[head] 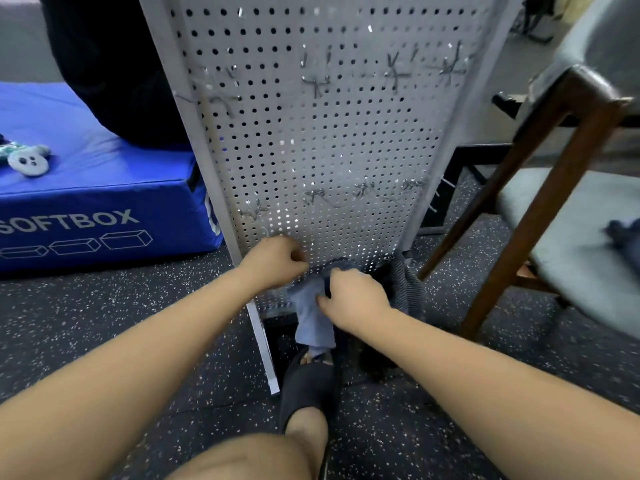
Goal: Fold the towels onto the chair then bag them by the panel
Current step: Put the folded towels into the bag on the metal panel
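Observation:
A light blue towel hangs at the foot of the grey perforated panel. My right hand grips the towel's upper edge. My left hand is curled at the panel's lower part, beside the towel's top; whether it holds anything I cannot tell. A dark striped grey cloth hangs just right of my right hand. The wooden chair with a grey seat stands to the right, and a dark blue cloth lies on its seat at the frame's edge.
A blue foam box marked SOFTBOX stands left of the panel with a small plush toy on it. Metal hooks stick out of the panel. My foot in a black slipper rests on the speckled dark floor below the towel.

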Demonstrator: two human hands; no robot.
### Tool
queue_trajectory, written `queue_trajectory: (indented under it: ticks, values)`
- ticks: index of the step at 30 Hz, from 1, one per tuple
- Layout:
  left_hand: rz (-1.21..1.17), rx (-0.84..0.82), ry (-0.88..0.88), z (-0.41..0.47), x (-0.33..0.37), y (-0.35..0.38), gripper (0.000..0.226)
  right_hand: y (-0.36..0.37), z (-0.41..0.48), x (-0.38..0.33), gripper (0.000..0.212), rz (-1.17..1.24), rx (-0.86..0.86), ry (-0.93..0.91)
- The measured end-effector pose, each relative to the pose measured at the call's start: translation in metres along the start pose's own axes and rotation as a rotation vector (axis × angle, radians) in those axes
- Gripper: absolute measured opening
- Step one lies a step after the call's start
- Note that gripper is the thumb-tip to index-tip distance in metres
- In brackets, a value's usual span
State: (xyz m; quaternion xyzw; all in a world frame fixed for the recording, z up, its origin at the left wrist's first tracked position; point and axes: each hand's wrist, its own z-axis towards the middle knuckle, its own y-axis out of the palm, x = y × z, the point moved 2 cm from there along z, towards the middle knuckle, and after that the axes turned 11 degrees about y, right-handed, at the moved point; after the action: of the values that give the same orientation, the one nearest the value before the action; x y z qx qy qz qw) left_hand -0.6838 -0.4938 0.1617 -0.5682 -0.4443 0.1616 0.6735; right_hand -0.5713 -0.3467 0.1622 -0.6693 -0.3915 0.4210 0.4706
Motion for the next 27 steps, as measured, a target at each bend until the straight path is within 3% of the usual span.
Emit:
queue_trajectory:
  ticks: [9, 18, 27]
  values:
    - [0.030, -0.081, 0.248, -0.009, 0.134, -0.063, 0.014, -0.138, -0.091, 0.074, 0.024, 0.020, 0.188, -0.030]
    - [-0.088, 0.013, 0.532, -0.003, 0.302, -0.098, 0.006, -0.239, -0.171, 0.152, 0.018, 0.158, 0.406, 0.112]
    - [-0.299, 0.037, 0.519, 0.037, 0.423, -0.068, 0.012, -0.269, -0.190, 0.252, 0.017, 0.095, 0.591, 0.389]
